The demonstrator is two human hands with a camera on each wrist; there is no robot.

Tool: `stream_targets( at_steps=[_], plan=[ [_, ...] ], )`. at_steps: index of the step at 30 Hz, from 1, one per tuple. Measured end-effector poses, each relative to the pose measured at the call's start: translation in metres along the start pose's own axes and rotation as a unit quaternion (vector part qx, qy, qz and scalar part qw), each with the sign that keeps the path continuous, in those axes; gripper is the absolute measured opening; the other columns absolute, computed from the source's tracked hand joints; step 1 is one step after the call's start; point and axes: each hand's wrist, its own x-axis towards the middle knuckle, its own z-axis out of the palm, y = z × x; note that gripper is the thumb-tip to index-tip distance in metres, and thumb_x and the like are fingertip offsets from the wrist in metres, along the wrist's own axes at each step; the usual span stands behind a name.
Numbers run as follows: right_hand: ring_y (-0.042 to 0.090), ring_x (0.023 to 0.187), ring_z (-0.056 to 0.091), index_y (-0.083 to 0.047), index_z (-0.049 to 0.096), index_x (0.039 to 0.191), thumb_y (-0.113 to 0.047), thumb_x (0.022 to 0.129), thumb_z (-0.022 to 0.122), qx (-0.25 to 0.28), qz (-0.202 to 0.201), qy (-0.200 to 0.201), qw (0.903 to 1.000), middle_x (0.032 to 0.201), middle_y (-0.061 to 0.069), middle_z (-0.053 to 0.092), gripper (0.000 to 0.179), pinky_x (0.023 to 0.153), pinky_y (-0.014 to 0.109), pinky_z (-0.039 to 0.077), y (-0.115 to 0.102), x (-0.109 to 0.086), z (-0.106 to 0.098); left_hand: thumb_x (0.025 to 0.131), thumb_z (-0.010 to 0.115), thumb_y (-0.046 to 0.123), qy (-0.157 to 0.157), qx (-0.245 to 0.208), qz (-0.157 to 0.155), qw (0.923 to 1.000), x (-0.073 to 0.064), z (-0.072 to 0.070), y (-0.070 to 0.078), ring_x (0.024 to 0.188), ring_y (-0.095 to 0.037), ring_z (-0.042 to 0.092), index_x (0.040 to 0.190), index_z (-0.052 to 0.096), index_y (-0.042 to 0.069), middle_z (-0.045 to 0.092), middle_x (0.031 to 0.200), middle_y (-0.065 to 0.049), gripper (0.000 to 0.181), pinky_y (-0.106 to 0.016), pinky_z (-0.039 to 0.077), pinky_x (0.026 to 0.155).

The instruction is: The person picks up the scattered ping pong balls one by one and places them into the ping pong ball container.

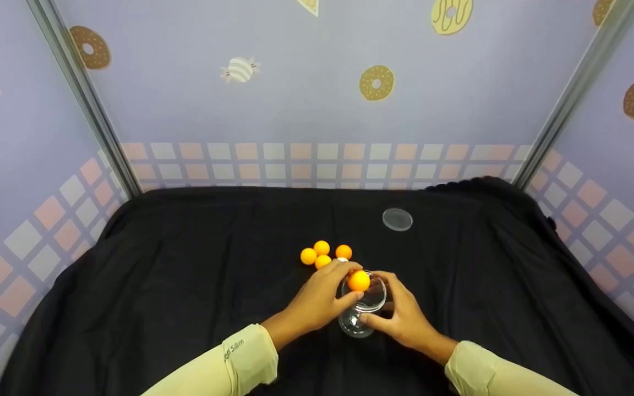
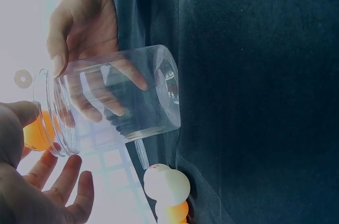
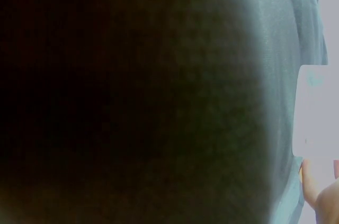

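Note:
My left hand (image 1: 314, 300) pinches an orange ping-pong ball (image 1: 359, 281) between thumb and fingers, right at the mouth of a clear plastic jar (image 1: 354, 329). On the other side, my right hand (image 1: 409, 322) grips the jar around its wall, with several fingers visible through the plastic in the left wrist view. The jar (image 2: 140, 70) appears to contain no balls, and its base is at the black cloth. Just beyond the left hand lie several orange balls (image 1: 321, 248). White balls (image 2: 174, 187) sit among them, mostly hidden in the head view.
A clear round lid (image 1: 397, 219) lies flat farther back on the black cloth (image 1: 185, 286). Patterned panels (image 1: 295, 110) enclose the back and both sides. Something dark and blurred covers most of the right wrist view.

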Motion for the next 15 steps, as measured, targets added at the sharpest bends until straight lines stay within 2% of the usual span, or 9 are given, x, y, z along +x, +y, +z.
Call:
stream_targets(
  at_steps=[7,15],
  plan=[
    [0.042,0.115,0.062,-0.024,0.045,0.144,-0.029,0.079,0.088,-0.008,0.004,0.002,1.0,0.132,0.006,0.056,0.079,0.078,0.028,0.061,-0.0006,-0.0008,-0.0003,0.093,0.075,0.029,0.0,-0.008,-0.002,1.0,-0.0003,0.0012,-0.0005,0.1,-0.011,0.061,0.132,0.06,0.017,0.064,0.118,0.004,0.043,-0.028,0.053,0.094],
    [0.031,0.114,0.064,-0.023,0.046,0.143,-0.032,0.078,0.089,-0.018,0.013,0.008,0.9997,0.129,0.008,0.059,0.078,0.077,0.029,0.062,-0.0027,0.0,-0.0004,0.093,0.075,0.027,-0.006,-0.02,-0.017,0.9996,0.0011,0.0007,-0.0013,0.105,-0.021,0.066,0.139,0.055,0.015,0.066,0.117,-0.001,0.051,-0.032,0.055,0.095]
  ],
)
